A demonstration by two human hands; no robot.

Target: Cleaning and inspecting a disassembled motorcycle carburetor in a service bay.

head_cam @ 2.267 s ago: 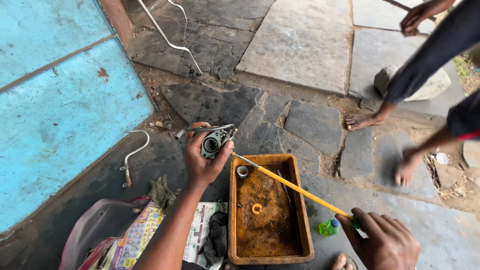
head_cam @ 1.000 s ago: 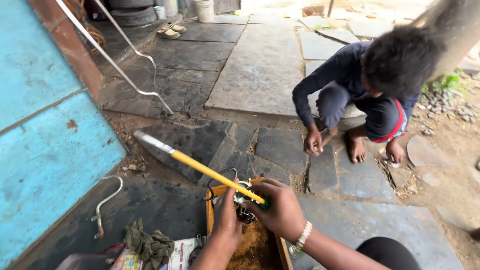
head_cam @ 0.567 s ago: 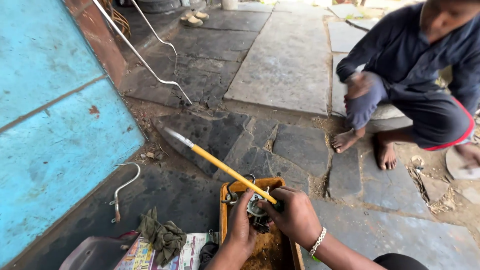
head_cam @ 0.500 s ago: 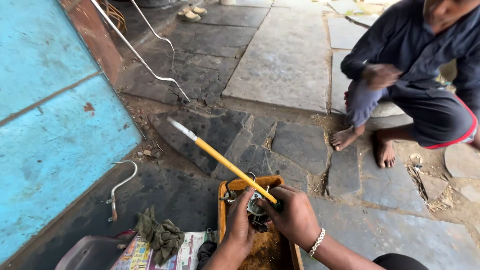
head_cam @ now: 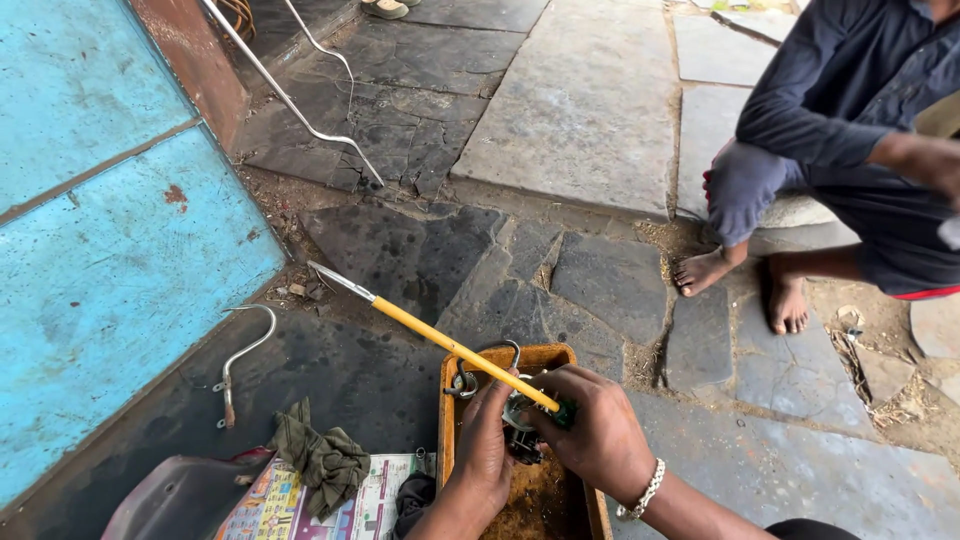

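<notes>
A: What's biggest in view?
B: Blue wall (head_cam: 90, 230), far left of the tray. Then the stone floor (head_cam: 590, 110), running up and away behind the tray. Another person squats above-right of the tray, dark sleeve (head_cam: 820, 110), bare feet (head_cam: 745, 285) on the slabs, well apart from it.

A: And the tray itself?
B: Rusty brown metal tray (head_cam: 555, 355), low centre on the floor, grimy inside. Only the far rim & a bit of wall show; the hands cover the rest.

A: Hands?
B: Left hand (head_cam: 485, 450) is over the tray, fingers wrapped on a small metal part (head_cam: 520, 425), looks like an engine bit w/ a wire loop at its top. Right hand (head_cam: 600, 435) just beside it, clenched round the green handle of a yellow-shafted screwdriver (head_cam: 440, 340); the shaft angles up-left out past the tray's far-left corner, metal tip over the dark slab. Beaded bracelet (head_cam: 640, 490) on the right wrist.

A: Smaller stuff?
B: Left of the tray: olive rag (head_cam: 320, 455) on a printed paper (head_cam: 290, 500), near its left wall. Further left, a bent metal hook (head_cam: 240, 355) by the wall. Bent metal rod (head_cam: 300, 100) lies well above-left of the tray.
</notes>
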